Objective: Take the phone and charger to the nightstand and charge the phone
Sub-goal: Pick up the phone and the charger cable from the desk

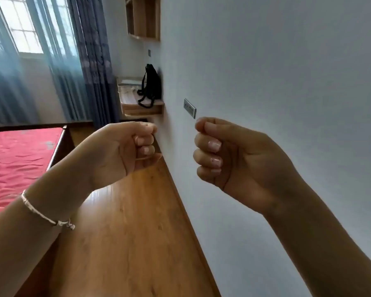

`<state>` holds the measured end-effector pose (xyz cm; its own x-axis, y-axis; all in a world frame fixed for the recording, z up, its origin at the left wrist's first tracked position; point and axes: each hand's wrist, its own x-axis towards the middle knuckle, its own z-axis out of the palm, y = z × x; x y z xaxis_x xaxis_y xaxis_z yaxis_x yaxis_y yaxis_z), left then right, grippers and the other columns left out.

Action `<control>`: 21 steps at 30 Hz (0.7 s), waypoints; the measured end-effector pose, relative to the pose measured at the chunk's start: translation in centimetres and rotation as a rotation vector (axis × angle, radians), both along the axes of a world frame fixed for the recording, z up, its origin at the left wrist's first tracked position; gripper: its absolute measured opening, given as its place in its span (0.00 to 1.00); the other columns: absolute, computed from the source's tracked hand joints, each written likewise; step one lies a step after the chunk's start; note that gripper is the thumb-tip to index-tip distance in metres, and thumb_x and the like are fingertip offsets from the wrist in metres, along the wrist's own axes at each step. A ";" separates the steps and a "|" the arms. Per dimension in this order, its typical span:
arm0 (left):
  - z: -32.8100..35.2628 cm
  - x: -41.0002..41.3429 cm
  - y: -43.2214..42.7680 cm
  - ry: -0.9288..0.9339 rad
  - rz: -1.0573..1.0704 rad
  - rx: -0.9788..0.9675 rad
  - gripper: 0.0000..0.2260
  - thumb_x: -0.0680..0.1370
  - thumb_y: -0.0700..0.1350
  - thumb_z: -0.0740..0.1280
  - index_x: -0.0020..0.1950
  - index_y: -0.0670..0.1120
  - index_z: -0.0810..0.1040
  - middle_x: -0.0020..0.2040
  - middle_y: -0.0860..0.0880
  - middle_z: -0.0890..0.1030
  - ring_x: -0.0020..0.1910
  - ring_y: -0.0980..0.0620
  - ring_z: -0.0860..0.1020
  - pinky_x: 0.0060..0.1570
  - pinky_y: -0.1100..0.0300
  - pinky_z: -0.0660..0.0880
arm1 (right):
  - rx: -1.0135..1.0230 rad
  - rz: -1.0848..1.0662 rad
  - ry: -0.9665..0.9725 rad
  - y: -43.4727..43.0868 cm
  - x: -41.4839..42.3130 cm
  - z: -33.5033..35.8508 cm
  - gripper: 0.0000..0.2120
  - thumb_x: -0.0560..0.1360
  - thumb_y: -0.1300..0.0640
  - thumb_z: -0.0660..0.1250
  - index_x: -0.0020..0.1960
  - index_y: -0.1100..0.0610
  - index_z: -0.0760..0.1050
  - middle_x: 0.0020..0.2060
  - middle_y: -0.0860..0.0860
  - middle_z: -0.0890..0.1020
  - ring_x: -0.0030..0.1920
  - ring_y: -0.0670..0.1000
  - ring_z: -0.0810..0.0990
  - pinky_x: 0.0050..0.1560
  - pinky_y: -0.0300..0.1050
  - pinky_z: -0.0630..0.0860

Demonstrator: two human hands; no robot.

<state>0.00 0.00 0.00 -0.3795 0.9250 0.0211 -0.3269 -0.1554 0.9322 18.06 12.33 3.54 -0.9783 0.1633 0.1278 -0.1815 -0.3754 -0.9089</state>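
My left hand (124,151) and my right hand (229,155) are raised in front of me, palms toward me, each curled into a loose fist with nothing visible in it. A white string bracelet sits on my left wrist. No phone or charger shows in view. A grey wall socket (190,108) is set in the white wall just above my right hand. Farther back, a wooden wall-mounted desk (141,108) carries a black backpack (151,86).
A bed with a red cover (19,159) and dark wooden frame lies at the left. Wooden floor (126,232) runs along the white wall toward the desk. Blue curtains (90,61) hang over the window at the back. A wooden wall shelf (144,18) hangs above the desk.
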 end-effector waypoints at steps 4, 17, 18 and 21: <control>-4.0 -2.2 1.6 -0.028 0.039 -0.001 0.04 0.65 0.45 0.70 0.35 0.49 0.76 0.26 0.54 0.69 0.27 0.57 0.71 0.42 0.59 0.79 | -0.065 0.083 -0.061 2.0 -3.1 -3.7 0.12 0.73 0.58 0.59 0.37 0.54 0.80 0.25 0.46 0.74 0.25 0.44 0.72 0.27 0.35 0.69; -14.5 -12.6 3.5 -0.309 0.201 -0.178 0.01 0.70 0.43 0.66 0.40 0.48 0.75 0.25 0.55 0.70 0.26 0.58 0.70 0.42 0.58 0.78 | -0.244 0.204 -0.411 7.1 -17.6 -15.2 0.09 0.73 0.57 0.61 0.37 0.54 0.79 0.25 0.46 0.73 0.26 0.44 0.70 0.27 0.35 0.69; -14.9 -14.1 3.8 -0.314 0.214 -0.191 0.01 0.71 0.43 0.66 0.40 0.48 0.75 0.25 0.55 0.70 0.26 0.58 0.70 0.42 0.58 0.78 | -0.253 0.204 -0.428 7.6 -19.2 -15.8 0.09 0.72 0.57 0.62 0.37 0.54 0.79 0.26 0.46 0.72 0.26 0.44 0.70 0.27 0.35 0.69; -15.5 -18.7 5.1 -0.333 0.234 -0.234 0.01 0.71 0.42 0.65 0.40 0.47 0.75 0.25 0.54 0.70 0.25 0.57 0.71 0.41 0.58 0.78 | -0.285 0.173 -0.478 9.0 -23.7 -16.7 0.08 0.71 0.57 0.63 0.37 0.54 0.79 0.26 0.46 0.72 0.26 0.44 0.69 0.26 0.35 0.69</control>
